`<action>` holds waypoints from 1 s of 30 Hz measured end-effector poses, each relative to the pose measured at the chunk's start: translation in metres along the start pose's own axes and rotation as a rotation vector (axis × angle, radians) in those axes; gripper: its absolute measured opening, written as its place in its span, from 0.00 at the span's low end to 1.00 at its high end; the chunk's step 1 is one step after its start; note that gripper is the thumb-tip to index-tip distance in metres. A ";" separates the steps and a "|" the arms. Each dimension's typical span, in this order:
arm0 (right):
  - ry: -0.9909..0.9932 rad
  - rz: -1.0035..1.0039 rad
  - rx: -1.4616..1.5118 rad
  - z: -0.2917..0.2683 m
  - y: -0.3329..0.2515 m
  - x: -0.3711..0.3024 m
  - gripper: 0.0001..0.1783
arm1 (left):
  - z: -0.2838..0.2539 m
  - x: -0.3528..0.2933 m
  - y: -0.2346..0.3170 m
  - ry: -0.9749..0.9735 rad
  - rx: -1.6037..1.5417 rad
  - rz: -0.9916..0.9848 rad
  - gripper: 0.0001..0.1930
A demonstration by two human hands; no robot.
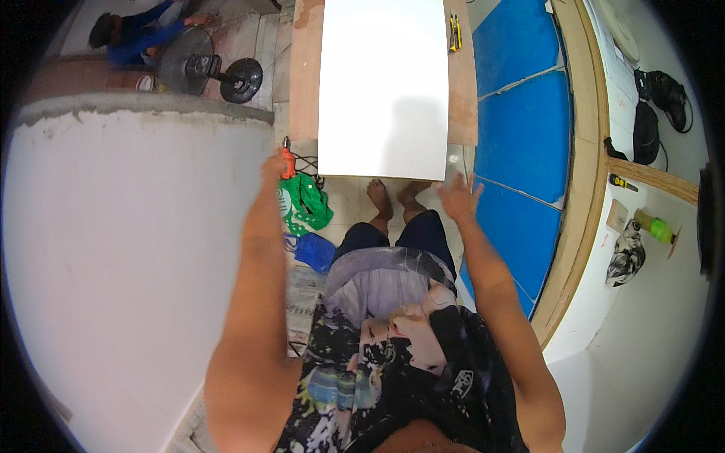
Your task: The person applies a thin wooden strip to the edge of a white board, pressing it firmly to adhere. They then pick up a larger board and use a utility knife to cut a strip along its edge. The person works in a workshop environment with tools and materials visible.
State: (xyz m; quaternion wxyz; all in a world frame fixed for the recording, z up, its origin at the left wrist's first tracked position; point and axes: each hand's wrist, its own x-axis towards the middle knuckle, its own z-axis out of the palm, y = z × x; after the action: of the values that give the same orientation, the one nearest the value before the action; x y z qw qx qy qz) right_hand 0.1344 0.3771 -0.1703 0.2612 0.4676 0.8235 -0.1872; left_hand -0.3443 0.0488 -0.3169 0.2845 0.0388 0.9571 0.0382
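Note:
A large white board (382, 68) lies on a wider pinkish-brown wooden panel (306, 83) in front of me, its near edge jutting past the panel. My right hand (459, 199) hovers just off the board's near right corner, fingers spread and holding nothing. On the other side, my left hand (273, 167) is blurred and overlaps the view beside an orange power drill (288, 163); whether it touches the drill is unclear, as its fingers hardly show. A yellow and black utility knife (455, 33) rests on the panel along the board's right edge.
Below the drill lie a green bag (308, 204) and a blue packet (314, 251). A low white wall (136, 241) borders my left, blue panels (521, 136) my right. Beyond the wall, a person in blue (140, 34) is near a black fan (242, 80). Shelves at right hold bags (646, 132).

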 end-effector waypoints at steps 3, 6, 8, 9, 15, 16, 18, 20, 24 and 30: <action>-0.200 0.555 0.523 0.062 0.133 0.010 0.49 | -0.096 -0.028 0.002 0.022 0.159 0.314 0.41; -0.144 0.248 0.416 0.066 0.170 -0.018 0.49 | -0.107 -0.096 -0.054 0.203 -0.212 0.194 0.33; -0.186 0.138 0.363 0.071 0.189 -0.032 0.47 | -0.075 -0.130 -0.105 0.172 -0.493 0.106 0.28; -0.208 0.122 0.345 0.088 0.203 -0.038 0.46 | -0.042 -0.143 -0.120 0.122 -0.509 0.080 0.28; -0.239 0.090 0.642 0.190 0.201 -0.057 0.40 | 0.156 -0.312 -0.021 -0.426 -0.476 0.129 0.26; -0.313 0.135 0.818 0.186 0.184 -0.060 0.42 | 0.144 -0.363 0.026 -0.337 -0.430 0.526 0.27; -0.455 0.190 1.164 0.143 0.139 -0.085 0.45 | 0.113 -0.445 0.107 -0.569 -0.283 0.721 0.32; -0.558 0.223 1.498 0.097 0.109 -0.113 0.48 | 0.112 -0.508 0.165 -0.408 -0.223 1.136 0.35; -0.760 0.039 2.213 0.055 0.121 -0.158 0.51 | 0.080 -0.581 0.243 -0.124 -0.146 1.677 0.38; -1.028 -0.486 2.677 0.003 0.138 -0.181 0.55 | 0.091 -0.545 0.251 -0.068 -0.101 1.617 0.42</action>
State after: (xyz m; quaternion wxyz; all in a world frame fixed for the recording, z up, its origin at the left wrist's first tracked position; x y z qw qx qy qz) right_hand 0.3322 0.3215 -0.0717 -0.1391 0.0909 -0.0892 -0.9821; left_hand 0.1739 0.2506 -0.0734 0.1994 0.7067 0.6211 0.2741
